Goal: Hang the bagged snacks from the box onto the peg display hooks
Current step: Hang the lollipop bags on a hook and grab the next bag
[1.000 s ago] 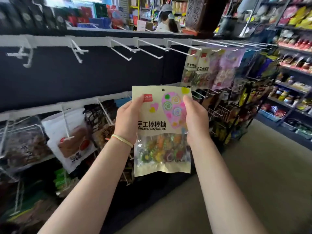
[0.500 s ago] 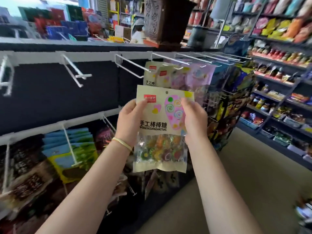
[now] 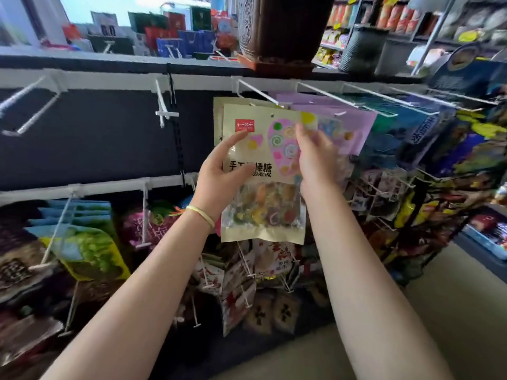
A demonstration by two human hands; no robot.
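Observation:
A cream lollipop bag [image 3: 263,149], with a pink heart print and a clear window of coloured candies, is held up in front of the top peg rail. My left hand [image 3: 222,174] grips its left edge, thumb across the front. My right hand [image 3: 315,157] holds its right edge. The bag's punched hole sits just below a white peg hook [image 3: 256,93]. An identical cream bag [image 3: 218,113] hangs right behind it on that hook, with purple bags [image 3: 354,127] to its right.
Bare white peg hooks [image 3: 163,105] jut from the dark panel at the upper left. A lower rail carries several snack bags [image 3: 87,250] on hooks. More packed hooks and shelves [image 3: 439,165] fill the right side. A dark carved pot [image 3: 285,26] stands on the top ledge.
Both hands have carried the lollipop bag up and closer to the top rail. Its hole now lies just under the hook that holds the matching bags. The view has moved nearer.

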